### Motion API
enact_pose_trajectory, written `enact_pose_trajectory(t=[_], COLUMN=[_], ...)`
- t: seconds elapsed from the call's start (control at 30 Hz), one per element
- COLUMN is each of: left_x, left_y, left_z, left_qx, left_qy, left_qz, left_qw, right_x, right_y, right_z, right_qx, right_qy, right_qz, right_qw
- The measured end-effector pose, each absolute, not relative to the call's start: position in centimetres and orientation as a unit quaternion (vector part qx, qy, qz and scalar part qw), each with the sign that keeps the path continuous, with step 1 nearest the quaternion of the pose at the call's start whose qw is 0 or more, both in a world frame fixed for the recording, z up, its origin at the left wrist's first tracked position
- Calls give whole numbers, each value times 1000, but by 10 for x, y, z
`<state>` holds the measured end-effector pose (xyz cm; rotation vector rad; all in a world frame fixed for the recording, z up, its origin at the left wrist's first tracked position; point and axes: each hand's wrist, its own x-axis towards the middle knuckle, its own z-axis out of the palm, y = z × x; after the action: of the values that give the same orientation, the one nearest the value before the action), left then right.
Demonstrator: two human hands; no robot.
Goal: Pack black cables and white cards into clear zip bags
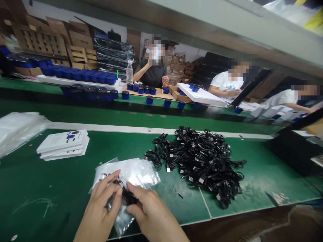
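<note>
My right hand (151,206) is closed round a small coiled black cable (129,196), between thumb and fingers. My left hand (102,205) pinches at the edge of a clear plastic bag (123,220), close against the cable; the fingers hide part of the contact. Whether the cable lies inside the bag or over its mouth, I cannot tell. Under and beyond both hands lies a flat pile of clear bags (141,169), with a printed leaflet partly showing through. To the right spreads a large tangled heap of black USB cables (202,161).
White printed leaflets (63,144) are stacked at left, beside more clear plastic bags (20,131). Behind a pale strip (113,127), blue jars with black lids (149,99) stand along the line. A bottle (129,72) and several co-workers are across. An overhead beam (202,30) crosses above.
</note>
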<state>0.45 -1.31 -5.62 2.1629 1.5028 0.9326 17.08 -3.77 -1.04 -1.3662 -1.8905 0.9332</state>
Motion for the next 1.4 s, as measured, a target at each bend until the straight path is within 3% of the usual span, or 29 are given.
enact_pose_trajectory(t=[0.2,0.33,0.5,0.6,0.73,0.87,0.97,1.07,1.27,1.4], left_x=[5,6,21,27,16,-3,-10,-9,-1,-4], left_y=[-17,-18,-30,-34,-25,-9,-1,0,-4,-3], left_z=[-53,-49,-38,-35,-28,-9,0,-1,-8,-6], left_qx=[762,764,777,792,810,763,723,686,634,636], left_qy=[524,521,489,463,444,530,555,571,545,549], left_qz=[317,328,364,374,361,277,231,277,330,329], left_qw=[210,194,154,136,129,245,340,356,439,430], right_x=[165,156,143,141,154,166,168,169,174,178], right_y=[-31,-36,-34,-26,-19,-21,-23,-27,-32,-31], right_z=[-22,-28,-39,-45,-38,-17,-9,-10,-9,-4], right_qx=[-590,-546,-616,-621,-561,-513,-460,-453,-519,-512], right_qy=[-698,-710,-606,-494,-473,-547,-489,-432,-513,-542], right_qz=[197,201,242,356,499,505,564,590,461,423], right_qw=[356,396,442,494,462,428,481,509,505,515])
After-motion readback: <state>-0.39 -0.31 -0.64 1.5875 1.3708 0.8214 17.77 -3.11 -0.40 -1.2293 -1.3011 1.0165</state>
